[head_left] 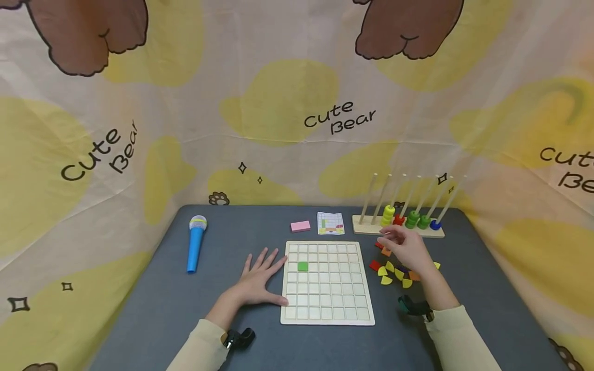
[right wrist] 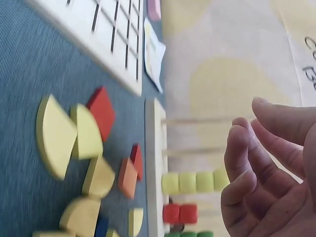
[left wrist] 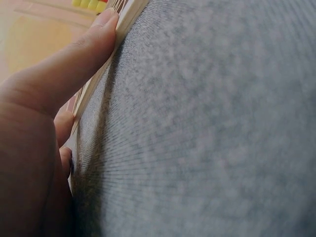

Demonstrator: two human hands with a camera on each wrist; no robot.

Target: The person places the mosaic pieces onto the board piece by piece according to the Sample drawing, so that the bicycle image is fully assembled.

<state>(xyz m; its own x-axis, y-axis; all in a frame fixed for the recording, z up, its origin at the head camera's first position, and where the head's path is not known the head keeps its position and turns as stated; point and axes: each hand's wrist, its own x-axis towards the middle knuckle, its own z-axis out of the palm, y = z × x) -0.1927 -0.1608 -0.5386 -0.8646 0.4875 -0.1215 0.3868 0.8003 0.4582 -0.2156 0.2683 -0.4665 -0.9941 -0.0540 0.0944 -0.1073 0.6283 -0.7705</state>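
Note:
My left hand (head_left: 254, 283) is spread wide beside the white grid board (head_left: 325, 289), its thumb and a fingertip at the board's left edge. In the left wrist view, the thumb (left wrist: 94, 42) rests against the pale rim. A single green square tile (head_left: 302, 266) lies in the upper left part of the grid. My right hand (head_left: 408, 250) hovers above a scatter of small pieces right of the board, fingers loosely bent. The right wrist view shows thumb and fingertips apart with nothing between them. Nearby lie yellow quarter-round pieces (right wrist: 57, 138), a red piece (right wrist: 102, 113) and an orange one (right wrist: 128, 177).
Behind the right hand stands a wooden peg rack (head_left: 359, 226) with upright rods and coloured beads (head_left: 388, 215). A patterned card (head_left: 330, 223) and a pink block (head_left: 300, 226) lie beyond the board. At the left is a blue toy microphone (head_left: 195, 247). A printed cloth hangs behind the table.

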